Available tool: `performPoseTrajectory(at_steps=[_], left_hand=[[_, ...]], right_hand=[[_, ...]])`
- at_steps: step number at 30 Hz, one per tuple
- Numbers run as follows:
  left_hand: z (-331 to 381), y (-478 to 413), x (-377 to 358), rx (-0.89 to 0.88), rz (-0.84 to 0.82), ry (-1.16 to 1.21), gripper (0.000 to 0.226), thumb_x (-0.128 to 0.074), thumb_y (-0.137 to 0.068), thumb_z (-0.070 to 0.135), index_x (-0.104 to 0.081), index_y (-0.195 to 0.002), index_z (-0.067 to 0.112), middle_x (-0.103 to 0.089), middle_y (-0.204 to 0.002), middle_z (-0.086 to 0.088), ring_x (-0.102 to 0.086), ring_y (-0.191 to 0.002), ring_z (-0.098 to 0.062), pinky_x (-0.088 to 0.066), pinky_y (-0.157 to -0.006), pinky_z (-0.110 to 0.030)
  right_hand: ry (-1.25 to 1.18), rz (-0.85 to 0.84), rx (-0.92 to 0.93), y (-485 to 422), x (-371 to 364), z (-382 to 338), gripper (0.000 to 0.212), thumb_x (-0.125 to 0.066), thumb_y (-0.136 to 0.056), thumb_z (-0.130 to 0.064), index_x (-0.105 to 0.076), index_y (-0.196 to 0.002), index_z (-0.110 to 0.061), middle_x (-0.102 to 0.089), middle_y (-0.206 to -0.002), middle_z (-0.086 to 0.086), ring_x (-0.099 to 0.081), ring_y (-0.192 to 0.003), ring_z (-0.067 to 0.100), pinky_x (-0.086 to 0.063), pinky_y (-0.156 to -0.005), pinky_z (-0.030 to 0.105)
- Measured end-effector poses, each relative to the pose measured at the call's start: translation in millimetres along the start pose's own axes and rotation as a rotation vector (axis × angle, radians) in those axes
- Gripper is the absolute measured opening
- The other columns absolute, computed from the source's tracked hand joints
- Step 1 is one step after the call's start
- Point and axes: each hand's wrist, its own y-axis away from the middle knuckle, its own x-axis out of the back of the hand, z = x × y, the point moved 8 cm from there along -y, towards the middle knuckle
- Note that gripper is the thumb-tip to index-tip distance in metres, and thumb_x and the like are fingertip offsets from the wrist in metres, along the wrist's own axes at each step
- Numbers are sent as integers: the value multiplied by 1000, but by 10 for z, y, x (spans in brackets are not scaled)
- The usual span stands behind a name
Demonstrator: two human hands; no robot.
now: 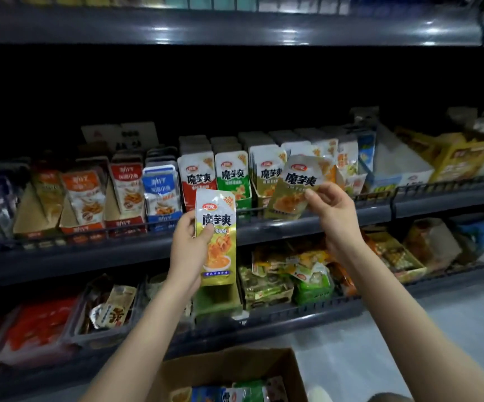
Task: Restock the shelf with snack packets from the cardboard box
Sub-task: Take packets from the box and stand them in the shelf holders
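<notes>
A yellow packet (295, 187), pinched at its edge by the right hand (333, 216), tilts just above the shelf rail (379, 208), in front of a matching row (266, 175) behind the rail. The left hand (188, 248) has its fingers (207, 232) curled round a second packet (217, 236), upright in front of the rail. Rows behind the rail look mostly full. The box (229, 358), well below the rail, holds more packets, so restocking seems partway done. Each packet must clear the rail's raised lip.
</notes>
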Motion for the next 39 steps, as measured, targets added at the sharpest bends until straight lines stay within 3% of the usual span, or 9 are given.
performPoseTrajectory(at_steps=[8, 13, 16, 20, 23, 26, 29, 33, 39], left_hand=[[98, -467, -87, -59, 21, -37, 46, -58, -93, 15, -44, -137, 19, -56, -132, -3, -54, -121, -22, -48, -98, -47], [59, -582, -102, -74, 21, -23, 50, -56, -94, 11, -40, -141, 16, -53, -135, -3, -53, -121, -18, -48, -74, -18], [37, -605, -100, -72, 19, -12, 48, -56, -93, 10, -42, -139, 15, -56, -131, -4, -57, -114, -17, -50, -74, -20], [54, -600, -125, -65, 18, 12, 45, -56, -93, 11, -45, -136, 15, -59, -126, -3, -61, -110, -18, -55, -81, -33], [85, -566, -178, -67, 0, 45, 38, -56, -93, 10, -49, -129, 19, -62, -120, -1, -63, -105, -17, -56, -83, -36], [115, -531, -254, -77, -32, 48, 27, -57, -92, 10, -53, -111, 31, -64, -118, -1, -64, -104, -19, -56, -84, -41], [151, -487, -346, -82, -64, 62, 22, -58, -92, 11, -55, -103, 30, -66, -114, -3, -66, -101, -21, -56, -85, -45], [196, -393, -503, -124, -107, 60, 20, -58, -91, 9, -56, -105, 23, -68, -111, -5, -68, -97, -20, -57, -79, -38], [278, -257, -668, -233, -156, -95, 23, -62, -90, 16, -57, -104, 34, -64, -109, 8, -62, -105, -12, -55, -86, -37]], right_hand=[[129, -4, 128, -816, -254, -78, 9, -58, -95, -15, -60, -87, -15, -64, -83, 1, -64, -82, 12, -55, -78, 27], [230, -34, 88, -991, -277, 128, 13, -58, -94, -14, -61, -82, -15, -67, -84, 1, -67, -84, 14, -55, -74, 27], [363, -80, 106, -990, -279, 166, 16, -60, -93, -14, -60, -78, -11, -66, -82, 11, -65, -79, 22, -54, -71, 35], [657, -125, 152, -941, -407, 242, 21, -61, -92, -21, -56, -72, -23, -56, -69, -10, -55, -67, 10, -37, -56, 24], [915, -72, 136, -921, -395, 321, 7, -62, -92, -27, -65, -95, -21, -61, -83, -7, -54, -74, 14, -35, -53, 24], [993, 103, 205, -802, -304, 216, 25, -64, -90, -28, -65, -112, -17, -65, -102, 4, -60, -82, 21, -40, -57, 25], [797, 150, 337, -483, -356, -46, 25, -63, -90, -28, -65, -111, -14, -66, -97, -2, -60, -83, 12, -43, -65, 22], [250, -304, -65, -139, -748, 215, 39, -67, -88, -23, -55, -125, -17, -69, -96, 0, -66, -89, 10, -56, -81, 28], [-42, -309, -102, -55, -721, 205, 15, -64, -88, -5, -64, -102, -11, -72, -89, 9, -70, -79, 15, -53, -67, 24]])
